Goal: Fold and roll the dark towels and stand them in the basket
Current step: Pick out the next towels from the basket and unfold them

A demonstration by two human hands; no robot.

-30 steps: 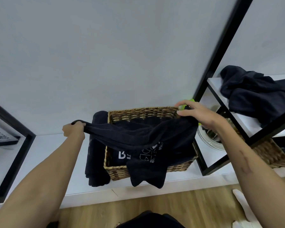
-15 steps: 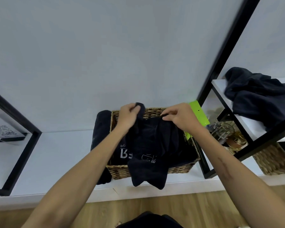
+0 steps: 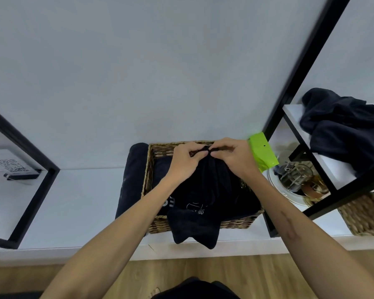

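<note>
A dark towel (image 3: 205, 190) with white print hangs folded in half over the woven basket (image 3: 235, 223) on the white shelf. My left hand (image 3: 185, 161) and my right hand (image 3: 235, 157) pinch its top corners together above the basket's far rim. The towel's lower end drapes over the basket's front wall. Another dark towel (image 3: 132, 180) lies folded over the basket's left side. A heap of dark towels (image 3: 345, 130) rests on the upper shelf at right.
A black metal frame post (image 3: 289, 87) rises right of the basket. A green packet (image 3: 261, 152) and a glass jar on a white plate (image 3: 296, 180) sit behind it. A second woven basket (image 3: 365, 216) stands at far right. A black frame (image 3: 30, 169) stands at left.
My hands were spread wide with the towel stretched between them. They have come together over the basket, folding the towel in half, and now touch at the corners.
</note>
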